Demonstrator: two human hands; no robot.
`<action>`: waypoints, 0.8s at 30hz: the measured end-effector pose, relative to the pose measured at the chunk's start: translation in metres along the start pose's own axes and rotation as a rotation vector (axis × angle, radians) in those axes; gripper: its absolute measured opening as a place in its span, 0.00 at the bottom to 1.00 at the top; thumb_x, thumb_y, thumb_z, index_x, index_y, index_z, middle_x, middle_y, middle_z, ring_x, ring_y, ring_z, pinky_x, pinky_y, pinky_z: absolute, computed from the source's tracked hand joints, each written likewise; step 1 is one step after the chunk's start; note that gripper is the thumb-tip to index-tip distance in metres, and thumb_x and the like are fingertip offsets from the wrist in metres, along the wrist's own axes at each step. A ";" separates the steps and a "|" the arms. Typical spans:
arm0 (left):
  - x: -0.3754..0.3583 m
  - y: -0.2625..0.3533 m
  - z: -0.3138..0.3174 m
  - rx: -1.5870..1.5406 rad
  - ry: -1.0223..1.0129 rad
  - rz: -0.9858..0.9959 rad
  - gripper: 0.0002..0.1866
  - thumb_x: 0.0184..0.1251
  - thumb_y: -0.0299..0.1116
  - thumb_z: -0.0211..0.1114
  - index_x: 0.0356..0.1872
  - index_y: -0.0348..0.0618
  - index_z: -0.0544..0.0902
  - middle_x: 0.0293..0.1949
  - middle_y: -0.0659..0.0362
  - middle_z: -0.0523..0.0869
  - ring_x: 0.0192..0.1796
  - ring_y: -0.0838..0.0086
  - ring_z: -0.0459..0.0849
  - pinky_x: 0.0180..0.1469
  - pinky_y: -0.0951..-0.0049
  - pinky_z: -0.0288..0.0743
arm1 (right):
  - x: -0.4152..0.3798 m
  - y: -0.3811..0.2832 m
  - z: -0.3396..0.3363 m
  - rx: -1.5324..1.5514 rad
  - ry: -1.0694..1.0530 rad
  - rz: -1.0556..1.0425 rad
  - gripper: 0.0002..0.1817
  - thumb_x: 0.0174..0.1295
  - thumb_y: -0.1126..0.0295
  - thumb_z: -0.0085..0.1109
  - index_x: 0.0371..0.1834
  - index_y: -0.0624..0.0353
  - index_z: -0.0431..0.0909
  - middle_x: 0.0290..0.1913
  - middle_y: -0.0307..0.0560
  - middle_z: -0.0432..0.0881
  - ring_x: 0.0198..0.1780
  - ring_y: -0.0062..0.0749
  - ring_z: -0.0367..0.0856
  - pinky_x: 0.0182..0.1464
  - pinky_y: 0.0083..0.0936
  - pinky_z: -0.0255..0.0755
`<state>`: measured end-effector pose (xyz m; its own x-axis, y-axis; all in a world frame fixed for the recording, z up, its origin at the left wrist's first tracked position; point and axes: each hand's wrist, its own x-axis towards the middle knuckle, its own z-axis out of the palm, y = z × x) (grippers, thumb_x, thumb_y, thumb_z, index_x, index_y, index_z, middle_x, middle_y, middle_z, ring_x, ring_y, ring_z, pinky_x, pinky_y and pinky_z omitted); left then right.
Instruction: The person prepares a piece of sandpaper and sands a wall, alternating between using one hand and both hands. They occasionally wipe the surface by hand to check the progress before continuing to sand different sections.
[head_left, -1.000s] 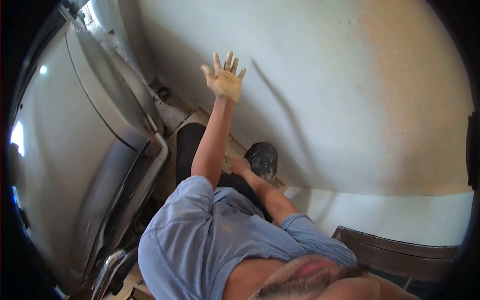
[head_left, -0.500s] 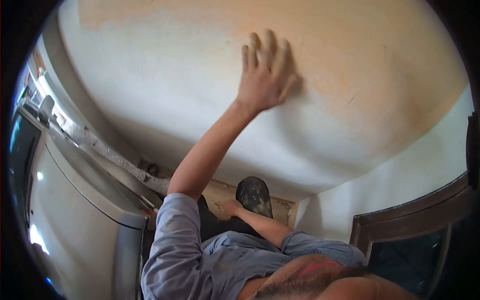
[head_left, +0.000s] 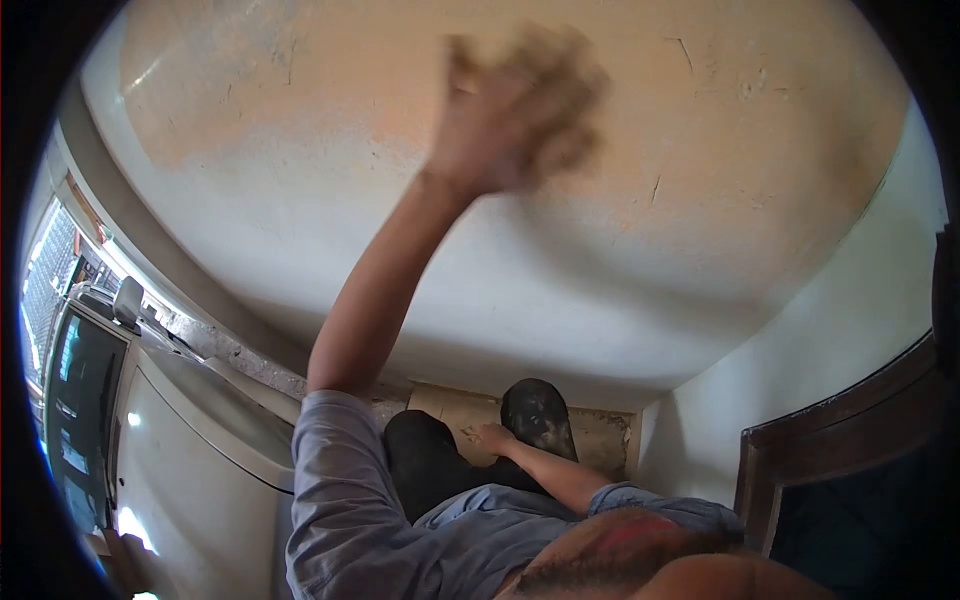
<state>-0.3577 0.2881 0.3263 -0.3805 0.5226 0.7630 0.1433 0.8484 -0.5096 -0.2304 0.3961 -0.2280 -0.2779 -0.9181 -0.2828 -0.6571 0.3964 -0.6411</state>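
Note:
My left hand [head_left: 525,110] is raised in front of a wall [head_left: 560,270], over its orange-tan upper area. Motion smears its fingers; one stands apart from the others at the left, and I cannot tell whether they hold anything. Cracks and scratches mark the tan surface, and below it the wall is whitish. Low down, my right hand [head_left: 492,438] is between my knees, beside the inner side of my right knee [head_left: 540,412], which has pale smudges on its dark cloth. Its fingers show small and indistinct.
A pale vehicle [head_left: 195,440] with a side mirror stands close on the left. At the lower right is a dark brown frame [head_left: 800,455] with dark panels. A brownish ledge or floor strip [head_left: 600,440] runs along the wall's foot. My left knee [head_left: 425,450] is bent toward the wall.
My left hand has moved up and slightly left from the tan area's lower edge; its spread fingers are now blurred. The view has shifted, showing more tan wall and both knees.

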 end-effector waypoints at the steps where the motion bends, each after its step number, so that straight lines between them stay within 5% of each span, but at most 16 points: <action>1: 0.000 -0.010 -0.005 0.067 0.083 -0.297 0.30 0.69 0.62 0.51 0.71 0.72 0.67 0.75 0.66 0.61 0.76 0.68 0.56 0.72 0.38 0.43 | 0.000 0.003 -0.002 -0.027 -0.025 0.026 0.20 0.63 0.56 0.52 0.40 0.64 0.81 0.42 0.63 0.83 0.47 0.58 0.82 0.50 0.49 0.74; 2: -0.006 -0.021 0.012 -0.153 0.444 -0.439 0.29 0.69 0.62 0.51 0.70 0.72 0.68 0.74 0.66 0.63 0.76 0.68 0.57 0.73 0.36 0.41 | 0.000 0.002 0.000 -0.024 -0.036 0.033 0.20 0.63 0.56 0.52 0.40 0.64 0.82 0.42 0.64 0.83 0.47 0.58 0.82 0.51 0.48 0.74; 3: -0.013 -0.016 0.012 -0.158 0.423 -0.426 0.29 0.69 0.62 0.51 0.70 0.72 0.68 0.74 0.66 0.63 0.76 0.68 0.57 0.73 0.36 0.41 | 0.001 0.001 0.004 -0.022 -0.047 0.041 0.20 0.63 0.56 0.52 0.40 0.64 0.82 0.42 0.64 0.83 0.47 0.58 0.82 0.51 0.48 0.74; 5: -0.025 0.000 0.004 0.131 -0.117 0.190 0.29 0.71 0.57 0.52 0.71 0.63 0.68 0.74 0.59 0.63 0.76 0.58 0.57 0.72 0.38 0.44 | 0.000 0.005 0.006 0.014 0.058 0.053 0.20 0.62 0.56 0.52 0.40 0.64 0.82 0.41 0.64 0.83 0.47 0.57 0.82 0.51 0.48 0.74; 7: -0.035 -0.003 -0.001 0.050 -0.212 0.334 0.30 0.70 0.56 0.53 0.71 0.62 0.67 0.75 0.58 0.61 0.76 0.55 0.56 0.71 0.35 0.43 | -0.001 0.004 0.005 0.039 0.111 0.070 0.20 0.62 0.56 0.53 0.40 0.64 0.82 0.41 0.65 0.83 0.46 0.58 0.82 0.50 0.48 0.74; 9: -0.042 -0.016 -0.006 0.071 0.093 -0.295 0.31 0.68 0.59 0.55 0.71 0.72 0.65 0.76 0.67 0.58 0.77 0.62 0.55 0.73 0.37 0.42 | 0.003 0.006 0.006 0.062 0.132 0.072 0.20 0.62 0.56 0.53 0.40 0.64 0.82 0.40 0.65 0.83 0.46 0.58 0.82 0.50 0.49 0.74; 11: -0.049 -0.007 -0.004 -0.125 0.276 -0.394 0.30 0.68 0.58 0.56 0.70 0.72 0.67 0.77 0.68 0.56 0.77 0.68 0.56 0.72 0.31 0.38 | 0.009 0.008 0.013 0.012 0.037 0.088 0.21 0.64 0.54 0.52 0.40 0.64 0.81 0.40 0.65 0.83 0.46 0.59 0.82 0.50 0.50 0.74; 13: -0.058 0.006 -0.018 -0.005 -0.368 0.263 0.33 0.64 0.54 0.63 0.70 0.63 0.67 0.76 0.66 0.58 0.77 0.73 0.54 0.75 0.39 0.44 | 0.006 0.005 0.012 0.038 0.070 0.049 0.22 0.64 0.53 0.52 0.40 0.64 0.81 0.39 0.65 0.83 0.45 0.59 0.82 0.49 0.50 0.74; 15: -0.074 0.013 -0.018 -0.162 -0.469 0.364 0.30 0.64 0.47 0.65 0.67 0.55 0.71 0.74 0.62 0.62 0.77 0.71 0.57 0.75 0.43 0.48 | 0.006 0.007 0.012 0.061 0.107 0.019 0.23 0.64 0.51 0.52 0.41 0.63 0.81 0.38 0.65 0.83 0.44 0.60 0.82 0.49 0.50 0.74; 18: -0.119 0.011 -0.032 -0.246 -0.495 0.117 0.22 0.63 0.39 0.66 0.59 0.55 0.79 0.69 0.61 0.71 0.72 0.66 0.66 0.73 0.50 0.56 | 0.017 0.013 0.016 0.015 0.218 -0.038 0.22 0.66 0.53 0.51 0.45 0.61 0.82 0.36 0.63 0.83 0.41 0.58 0.83 0.46 0.45 0.75; 20: -0.185 0.005 -0.034 -0.285 -0.553 -0.005 0.19 0.62 0.36 0.66 0.56 0.54 0.81 0.66 0.59 0.75 0.69 0.63 0.71 0.71 0.51 0.60 | -0.011 -0.015 -0.036 0.380 0.383 -0.005 0.15 0.64 0.61 0.55 0.40 0.64 0.82 0.38 0.61 0.84 0.41 0.51 0.85 0.44 0.39 0.77; 23: -0.311 -0.001 -0.051 -0.326 -0.855 -0.290 0.18 0.64 0.39 0.65 0.55 0.53 0.82 0.63 0.55 0.77 0.67 0.58 0.73 0.70 0.51 0.62 | -0.081 -0.049 -0.144 0.390 1.102 -0.276 0.15 0.63 0.74 0.55 0.51 0.63 0.81 0.38 0.58 0.85 0.38 0.46 0.86 0.42 0.33 0.78; 24: -0.355 -0.003 -0.061 -0.327 -0.959 -0.405 0.18 0.64 0.40 0.64 0.55 0.52 0.82 0.64 0.54 0.76 0.67 0.56 0.72 0.69 0.52 0.63 | -0.091 -0.029 -0.169 0.149 1.348 -0.298 0.18 0.62 0.81 0.51 0.54 0.63 0.80 0.45 0.57 0.86 0.43 0.39 0.87 0.46 0.33 0.80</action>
<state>-0.1677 0.1054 0.0812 -0.9879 0.0363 0.1506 0.0288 0.9982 -0.0519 -0.3045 0.4669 -0.0633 -0.6527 -0.2326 0.7211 -0.7539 0.1051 -0.6485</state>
